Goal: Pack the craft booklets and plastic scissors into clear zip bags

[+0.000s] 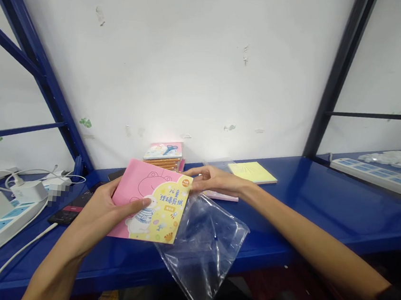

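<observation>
My left hand [108, 209] is closed on a children's paper-cutting book [155, 207], its thumb lying across the cover. The book is pink and yellow, with line drawings and a white bear. A clear plastic bag [208, 246] hangs below my right hand [215, 180], partly behind the book and over the table's front edge. My right hand's fingers are closed at the bag's upper end, near the book's top right corner; some fingertips are hidden behind it.
A blue table [288, 202] meets a white wall. At the back are a stack of boxed pencils [164, 155] and a yellow pad [252, 172]. On the left lie a phone [72, 209], a power strip [2, 224] and white cables [19, 255]. Blue metal posts [46, 76] stand at the sides.
</observation>
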`<control>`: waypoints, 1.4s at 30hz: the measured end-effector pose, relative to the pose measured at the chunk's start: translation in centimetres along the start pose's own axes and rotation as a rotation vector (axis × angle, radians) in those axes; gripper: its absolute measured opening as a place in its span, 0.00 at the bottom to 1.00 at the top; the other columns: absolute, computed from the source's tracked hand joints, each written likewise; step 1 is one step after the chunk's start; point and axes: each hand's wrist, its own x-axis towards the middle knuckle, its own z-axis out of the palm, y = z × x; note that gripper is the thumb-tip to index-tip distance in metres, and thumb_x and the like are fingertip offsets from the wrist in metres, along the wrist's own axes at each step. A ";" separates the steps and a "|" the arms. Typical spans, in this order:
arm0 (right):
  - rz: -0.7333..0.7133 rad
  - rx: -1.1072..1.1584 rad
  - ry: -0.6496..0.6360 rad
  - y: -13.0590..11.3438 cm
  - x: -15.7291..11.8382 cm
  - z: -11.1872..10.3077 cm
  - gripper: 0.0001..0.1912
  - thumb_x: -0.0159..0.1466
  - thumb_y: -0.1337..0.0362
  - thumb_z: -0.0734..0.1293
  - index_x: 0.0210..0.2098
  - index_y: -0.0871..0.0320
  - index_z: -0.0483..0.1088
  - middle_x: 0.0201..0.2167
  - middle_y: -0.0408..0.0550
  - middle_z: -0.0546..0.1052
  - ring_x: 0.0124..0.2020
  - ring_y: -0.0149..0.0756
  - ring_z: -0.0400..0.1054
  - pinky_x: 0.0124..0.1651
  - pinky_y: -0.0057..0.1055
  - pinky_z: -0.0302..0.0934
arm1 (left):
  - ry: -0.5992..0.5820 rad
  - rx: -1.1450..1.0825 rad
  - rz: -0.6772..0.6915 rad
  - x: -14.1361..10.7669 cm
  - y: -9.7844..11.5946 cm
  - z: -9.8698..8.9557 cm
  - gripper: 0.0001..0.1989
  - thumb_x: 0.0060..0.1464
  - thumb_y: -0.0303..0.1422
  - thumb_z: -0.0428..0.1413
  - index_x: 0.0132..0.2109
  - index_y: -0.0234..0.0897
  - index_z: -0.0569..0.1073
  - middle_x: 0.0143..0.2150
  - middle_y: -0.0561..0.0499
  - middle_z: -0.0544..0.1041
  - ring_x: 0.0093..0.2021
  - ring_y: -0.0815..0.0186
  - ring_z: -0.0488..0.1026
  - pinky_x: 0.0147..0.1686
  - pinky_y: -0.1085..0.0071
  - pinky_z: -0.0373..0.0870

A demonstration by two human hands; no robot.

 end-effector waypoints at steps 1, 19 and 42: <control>0.010 -0.015 -0.034 -0.1 -0.1 0.0 0.37 0.56 0.60 0.79 0.62 0.56 0.69 0.52 0.52 0.80 0.50 0.41 0.75 0.57 0.39 0.68 | 0.007 0.009 0.010 0.0 0.1 0.0 0.26 0.44 0.36 0.70 0.52 0.38 0.77 0.42 0.42 0.86 0.39 0.47 0.84 0.34 0.59 0.84; -0.087 -0.128 0.136 -0.4 -0.1 -0.3 0.30 0.56 0.60 0.79 0.56 0.54 0.71 0.45 0.50 0.83 0.49 0.46 0.77 0.56 0.46 0.68 | 0.016 -0.047 -0.038 0.0 0.6 0.0 0.27 0.41 0.36 0.72 0.50 0.38 0.77 0.45 0.41 0.85 0.39 0.47 0.84 0.34 0.59 0.84; -0.091 -0.072 0.049 -0.1 0.1 -0.3 0.29 0.55 0.61 0.79 0.55 0.53 0.74 0.50 0.50 0.80 0.53 0.47 0.74 0.57 0.45 0.70 | -0.078 -0.124 -0.124 0.3 0.1 1.4 0.26 0.42 0.27 0.70 0.51 0.38 0.75 0.42 0.45 0.86 0.37 0.51 0.84 0.31 0.64 0.84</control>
